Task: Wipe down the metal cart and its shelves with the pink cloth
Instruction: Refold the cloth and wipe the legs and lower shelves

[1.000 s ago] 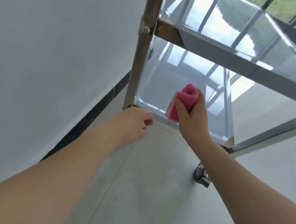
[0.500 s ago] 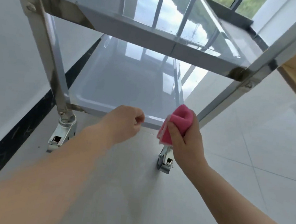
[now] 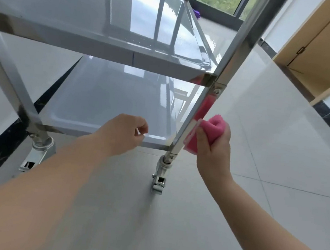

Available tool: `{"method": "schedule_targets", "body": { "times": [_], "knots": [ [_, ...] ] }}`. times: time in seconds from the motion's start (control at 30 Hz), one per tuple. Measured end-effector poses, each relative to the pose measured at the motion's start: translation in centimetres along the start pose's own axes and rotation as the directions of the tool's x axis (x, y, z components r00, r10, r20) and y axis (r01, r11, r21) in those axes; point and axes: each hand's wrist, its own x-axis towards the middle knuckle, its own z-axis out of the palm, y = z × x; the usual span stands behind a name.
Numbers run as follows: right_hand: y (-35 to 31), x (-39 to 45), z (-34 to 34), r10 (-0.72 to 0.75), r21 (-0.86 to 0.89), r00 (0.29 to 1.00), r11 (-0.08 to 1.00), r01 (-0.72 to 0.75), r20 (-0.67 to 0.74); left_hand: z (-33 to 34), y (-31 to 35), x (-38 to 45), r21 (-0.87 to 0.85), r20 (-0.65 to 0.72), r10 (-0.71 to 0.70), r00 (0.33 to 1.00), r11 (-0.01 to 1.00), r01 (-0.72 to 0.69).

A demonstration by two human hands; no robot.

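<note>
Moved rightward off the lower shelf's front edge, the right hand (image 3: 214, 149) grips the folded pink cloth (image 3: 209, 132) against the shiny metal cart's upright leg (image 3: 206, 106). Left hand (image 3: 125, 134) hovers loosely curled, empty. Firm full-length strokes would suit.

Landmark: cart's near right leg (image 3: 206, 100). Cloth (image 3: 207, 133) pressed against its right side, held in the right hand (image 3: 214, 147). Left hand (image 3: 125, 135) left of the leg, before the lower shelf (image 3: 105, 103). Upper shelf (image 3: 86, 16) above, left of the leg. Caster (image 3: 161, 177) directly below the leg; second caster (image 3: 36, 152) far left.
</note>
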Motion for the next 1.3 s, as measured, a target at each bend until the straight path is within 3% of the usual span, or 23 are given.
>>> {"method": "schedule_targets", "body": {
  "times": [0.27, 0.6, 0.67, 0.83, 0.9, 1.13, 1.3],
  "knots": [
    [-2.9, 4.4, 3.1, -0.137, 0.034, 0.976, 0.989, 0.144, -0.168, -2.2, -1.3, -3.1, 0.085, 0.026, -0.021, 0.999, 0.996, 0.019],
    [-0.5, 4.5, 4.8, -0.149, 0.121, 0.966, 0.977, 0.177, -0.209, -2.4, 0.6, -2.2, 0.09, 0.008, -0.009, 1.0, 0.996, 0.008],
    [1.1, 4.0, 5.2, -0.134, 0.125, 0.971, 0.979, 0.161, -0.199, -2.6, 0.5, -2.3, 0.09, 0.015, -0.017, 1.0, 0.996, 0.015],
    [7.1, 0.4, 6.6, 0.092, 0.129, 0.995, 0.988, -0.088, -0.028, -3.4, -0.3, -3.3, 0.08, 0.016, -0.074, 0.997, 0.994, 0.072],
    [8.3, -0.3, 7.1, 0.13, 0.107, 0.991, 0.986, -0.126, -0.026, -3.6, -0.5, -3.7, 0.068, 0.011, -0.088, 0.996, 0.994, 0.087],
    [8.5, -0.3, 6.9, 0.173, 0.088, 0.985, 0.981, -0.174, 0.014, -3.4, -0.2, -4.3, 0.084, 0.032, -0.092, 0.995, 0.992, 0.089],
    [4.0, 1.7, 5.4, 0.053, 0.145, 0.999, 0.988, -0.052, -0.003, -3.0, 0.6, -4.1, 0.092, 0.026, -0.055, 0.998, 0.994, 0.053]
  ]
}}
